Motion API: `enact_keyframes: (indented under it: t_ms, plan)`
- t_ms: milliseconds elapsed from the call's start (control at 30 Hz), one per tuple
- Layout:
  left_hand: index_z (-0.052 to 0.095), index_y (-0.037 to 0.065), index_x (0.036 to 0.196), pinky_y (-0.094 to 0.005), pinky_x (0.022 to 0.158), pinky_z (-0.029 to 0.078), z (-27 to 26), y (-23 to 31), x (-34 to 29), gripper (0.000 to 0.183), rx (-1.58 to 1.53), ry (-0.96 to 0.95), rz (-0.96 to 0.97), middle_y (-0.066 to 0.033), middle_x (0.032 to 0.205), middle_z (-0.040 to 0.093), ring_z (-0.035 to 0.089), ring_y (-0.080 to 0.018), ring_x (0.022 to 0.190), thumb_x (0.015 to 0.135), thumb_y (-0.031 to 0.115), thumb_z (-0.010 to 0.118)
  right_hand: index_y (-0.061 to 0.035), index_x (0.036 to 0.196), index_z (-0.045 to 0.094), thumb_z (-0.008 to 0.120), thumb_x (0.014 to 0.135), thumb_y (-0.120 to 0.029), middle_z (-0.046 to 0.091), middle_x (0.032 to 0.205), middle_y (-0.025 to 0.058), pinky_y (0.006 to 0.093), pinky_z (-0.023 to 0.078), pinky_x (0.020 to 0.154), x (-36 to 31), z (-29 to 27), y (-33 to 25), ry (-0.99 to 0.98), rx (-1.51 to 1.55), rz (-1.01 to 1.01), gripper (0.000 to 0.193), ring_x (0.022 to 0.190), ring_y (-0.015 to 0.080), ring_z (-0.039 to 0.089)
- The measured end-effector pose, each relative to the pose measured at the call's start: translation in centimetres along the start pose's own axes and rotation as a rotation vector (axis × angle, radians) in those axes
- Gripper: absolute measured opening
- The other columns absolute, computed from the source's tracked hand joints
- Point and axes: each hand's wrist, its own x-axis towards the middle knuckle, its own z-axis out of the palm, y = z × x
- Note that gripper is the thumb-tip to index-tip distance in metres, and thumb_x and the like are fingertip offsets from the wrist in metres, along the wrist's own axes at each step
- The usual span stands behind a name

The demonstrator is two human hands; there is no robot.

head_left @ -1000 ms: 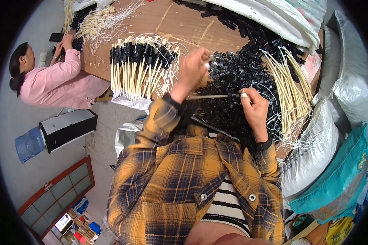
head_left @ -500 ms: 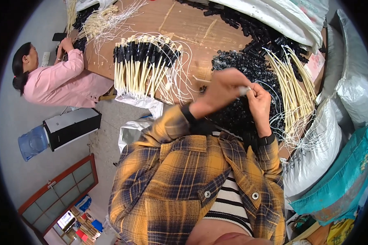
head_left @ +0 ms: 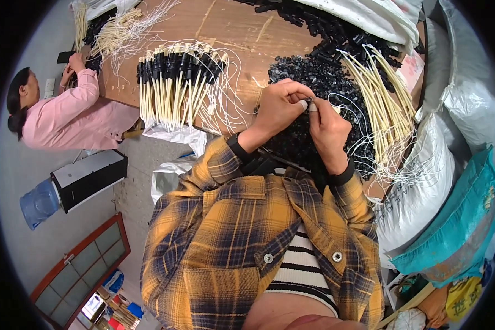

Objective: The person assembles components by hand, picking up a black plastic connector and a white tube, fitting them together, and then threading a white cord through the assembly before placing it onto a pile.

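Note:
My left hand and my right hand meet fingertip to fingertip over a heap of small black plastic parts. Both are closed in a pinch on a small dark piece, mostly hidden by the fingers. Pale coverings wrap the thumb tips. Beside my right hand a thin white wire loops out; whether the hand holds it I cannot tell. To the right lies a bundle of cream sleeved wires with white ends. At the left, a row of similar cream wires carries black connectors.
Larger black tubular parts spill from a white sack at the table's far right. Stuffed white sacks and a teal sack crowd the right side. A person in a pink shirt works at the wooden table's far left.
My left hand, blurred by motion before, has come down against my right fingertips. My right hand has turned and now pinches with it. The whole view has shifted slightly.

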Motion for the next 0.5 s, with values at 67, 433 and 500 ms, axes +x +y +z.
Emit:
enact_keyframes:
  t_ms: [67, 433, 500]
  plan:
    - [0.071, 0.003, 0.083, -0.0203, 0.058, 0.044, 0.1, 0.0, -0.1, 0.018, 0.009, 0.01, -0.001, -0.0002, 0.072, 0.058, 0.053, -0.0065, 0.061, 0.069, -0.006, 0.064, -0.0069, 0.094, 0.066, 0.065, 0.085, -0.008, 0.065, 0.077, 0.0113, 0.0305, 0.049, 0.053, 0.1, -0.3, -0.3, 0.007, -0.026, -0.046, 0.009, 0.061, 0.0246, 0.065]
    - [0.069, 0.002, 0.075, -0.0263, 0.068, 0.049, -0.7, -0.8, 0.7, 0.014, 0.157, 0.085, 0.226, -0.0072, 0.086, 0.065, 0.062, -0.0165, 0.08, 0.065, -0.007, 0.064, -0.004, 0.091, 0.066, 0.072, 0.08, -0.007, 0.049, 0.058, 0.0011, 0.0237, 0.039, 0.047, 0.4, -1.8, 0.3, -0.196, 0.286, 0.129, 0.013, 0.05, 0.0079, 0.045]
    - [0.069, 0.002, 0.078, -0.0281, 0.07, 0.05, -0.7, -1.2, 0.6, 0.017, 0.229, 0.094, 0.286, -0.008, 0.088, 0.066, 0.063, -0.0188, 0.083, 0.064, -0.006, 0.064, -0.0025, 0.087, 0.064, 0.075, 0.078, -0.01, 0.042, 0.055, -0.002, 0.022, 0.034, 0.047, 0.9, -1.8, -0.1, -0.169, 0.124, 0.197, 0.016, 0.05, 0.0048, 0.04]
